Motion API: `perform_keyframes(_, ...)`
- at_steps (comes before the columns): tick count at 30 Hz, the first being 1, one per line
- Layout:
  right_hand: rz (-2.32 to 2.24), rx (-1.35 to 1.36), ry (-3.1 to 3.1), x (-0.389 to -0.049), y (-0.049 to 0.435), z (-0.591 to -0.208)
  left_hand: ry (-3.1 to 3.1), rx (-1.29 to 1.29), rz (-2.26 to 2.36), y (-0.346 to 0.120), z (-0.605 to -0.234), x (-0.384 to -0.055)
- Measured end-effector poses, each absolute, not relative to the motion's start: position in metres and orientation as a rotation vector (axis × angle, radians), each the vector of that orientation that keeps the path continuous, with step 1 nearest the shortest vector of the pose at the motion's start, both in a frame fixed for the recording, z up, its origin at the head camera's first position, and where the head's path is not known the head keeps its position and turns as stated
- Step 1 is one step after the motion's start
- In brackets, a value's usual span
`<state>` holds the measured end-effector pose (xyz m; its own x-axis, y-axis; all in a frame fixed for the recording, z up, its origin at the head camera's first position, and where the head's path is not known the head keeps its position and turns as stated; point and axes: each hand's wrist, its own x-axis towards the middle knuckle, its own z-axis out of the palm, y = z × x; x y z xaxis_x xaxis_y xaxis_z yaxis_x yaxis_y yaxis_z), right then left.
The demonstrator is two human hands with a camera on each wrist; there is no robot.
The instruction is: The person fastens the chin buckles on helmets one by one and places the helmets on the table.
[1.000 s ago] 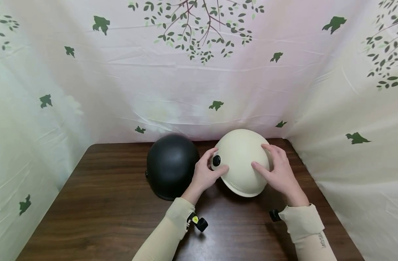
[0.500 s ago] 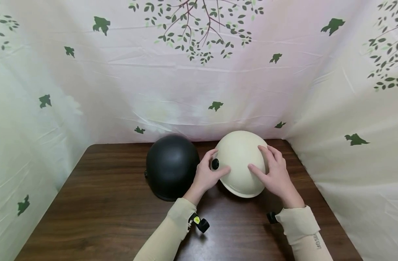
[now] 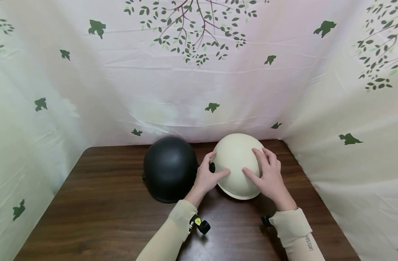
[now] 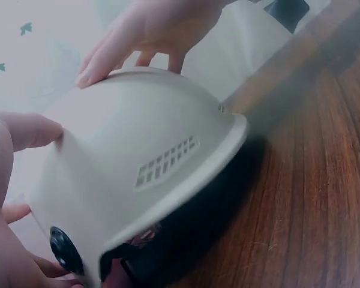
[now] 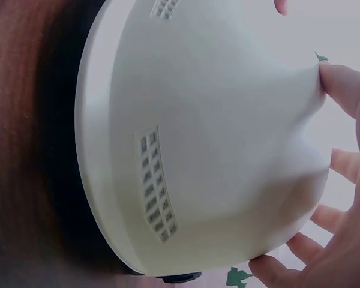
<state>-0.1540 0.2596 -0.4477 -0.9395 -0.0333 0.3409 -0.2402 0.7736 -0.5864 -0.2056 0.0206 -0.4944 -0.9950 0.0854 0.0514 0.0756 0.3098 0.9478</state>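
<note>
A cream-white helmet [image 3: 237,156], dome up, is at the back right of the table between both hands. My left hand [image 3: 206,178] grips its left side, thumb on the shell and fingers around the black round knob [image 4: 66,250]. With thumb and fingers spread, my right hand [image 3: 271,182] holds the right side of the dome. Gridded vent slots [image 5: 156,186] show above the rim in the right wrist view. The near rim stands tilted above the table, with a dark shadowed space beneath. Just left of it, a matte black helmet [image 3: 169,168] sits dome up.
Both helmets are near the back edge of the dark wood-grain table [image 3: 104,203]. A pale curtain [image 3: 153,83] printed with leaves and birds hangs behind and along both sides. My left forearm passes close to the black helmet.
The white helmet has turned and shifted slightly left, its knob going partly behind the left hand. My right hand has moved left with it. The black helmet stays put; the head view has shifted slightly.
</note>
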Motion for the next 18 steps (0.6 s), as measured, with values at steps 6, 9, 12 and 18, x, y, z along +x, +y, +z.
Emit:
perform_keyframes(6, 0.868, 0.225, -2.664, -0.153, 0.254, -0.458, 2.671, 0.330, 1.769, 0.020, -0.496, -0.204)
perform_keyframes(9, 0.845, 0.214, -2.674, -0.153, 0.253, -0.459, 2.691, 0.438, 1.767, 0.019, -0.485, -0.199)
perform_keyframes(12, 0.843, 0.210, -2.676, -0.153, 0.253, -0.460, 2.659, 0.468, 1.742, 0.017, -0.470, -0.191)
perform_keyframes(18, 0.860, 0.201, -2.706, -0.156, 0.252, -0.459, 2.720, 0.502, 1.686, 0.016, -0.469, -0.187)
